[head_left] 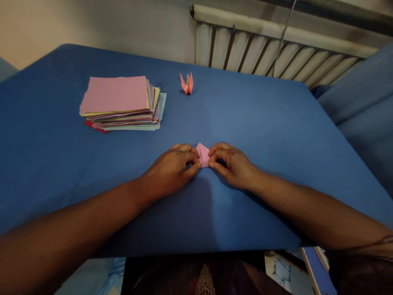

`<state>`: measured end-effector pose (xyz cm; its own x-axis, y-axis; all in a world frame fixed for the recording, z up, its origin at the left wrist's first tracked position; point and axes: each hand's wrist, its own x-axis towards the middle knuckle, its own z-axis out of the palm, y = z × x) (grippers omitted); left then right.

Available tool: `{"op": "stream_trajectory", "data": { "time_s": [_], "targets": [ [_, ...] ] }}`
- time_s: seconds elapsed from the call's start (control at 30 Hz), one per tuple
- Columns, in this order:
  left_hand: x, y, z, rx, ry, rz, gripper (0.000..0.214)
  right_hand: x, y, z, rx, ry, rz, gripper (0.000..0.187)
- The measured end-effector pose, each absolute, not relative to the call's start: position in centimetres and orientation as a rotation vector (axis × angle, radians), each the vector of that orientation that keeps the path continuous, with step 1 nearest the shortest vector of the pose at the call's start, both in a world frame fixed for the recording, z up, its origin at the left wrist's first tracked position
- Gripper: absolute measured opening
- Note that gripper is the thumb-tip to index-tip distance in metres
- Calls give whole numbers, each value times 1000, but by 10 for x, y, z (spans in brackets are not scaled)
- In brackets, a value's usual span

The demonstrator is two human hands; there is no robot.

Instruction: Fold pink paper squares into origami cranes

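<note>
A small piece of folded pink paper point(203, 156) lies on the blue table, its pointed tip facing away from me. My left hand point(173, 167) pinches its left edge between thumb and fingers. On the opposite side, my right hand point(231, 164) grips the right edge in the same way. Creases run down from the tip, and both side edges are partly hidden under my fingertips. Farther back stands a folded orange-pink origami figure point(187, 84) with upright points, apart from both hands.
A tall stack of coloured paper sheets point(116, 95), pink on top, sits at the back left, with a red piece point(95, 126) poking out beneath it. Behind the blue table point(260, 123) are a wall and a radiator point(245, 45). Blue fabric point(365, 90) hangs at the right.
</note>
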<state>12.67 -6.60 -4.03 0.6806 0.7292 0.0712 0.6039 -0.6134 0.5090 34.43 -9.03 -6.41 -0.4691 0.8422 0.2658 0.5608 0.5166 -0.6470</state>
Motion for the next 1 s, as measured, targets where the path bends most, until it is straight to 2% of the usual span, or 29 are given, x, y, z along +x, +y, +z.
{"op": "stream_trajectory", "data": {
  "time_s": [0.23,0.43,0.53,0.67,0.87,1.0],
  "targets": [
    [133,-64,-37,2399,1187,307,14,343,-90,-65,-1222,-2154,636,8],
    [129,-64,-41,2440,1162,378,7,342,-92,-65,-1200,-2257,464,7],
    [127,-66,-45,2604,1043,463,17,343,-99,-61,-1175,-2425,263,16],
    [125,-71,-45,2901,863,323,28,344,-112,-55,-1154,-2648,35,30],
    [121,-85,-34,3051,896,31,35,346,-121,-51,-1171,-2741,-26,37],
    [121,-88,-33,3034,881,42,35,346,-123,-50,-1184,-2736,16,39]
  ]
}}
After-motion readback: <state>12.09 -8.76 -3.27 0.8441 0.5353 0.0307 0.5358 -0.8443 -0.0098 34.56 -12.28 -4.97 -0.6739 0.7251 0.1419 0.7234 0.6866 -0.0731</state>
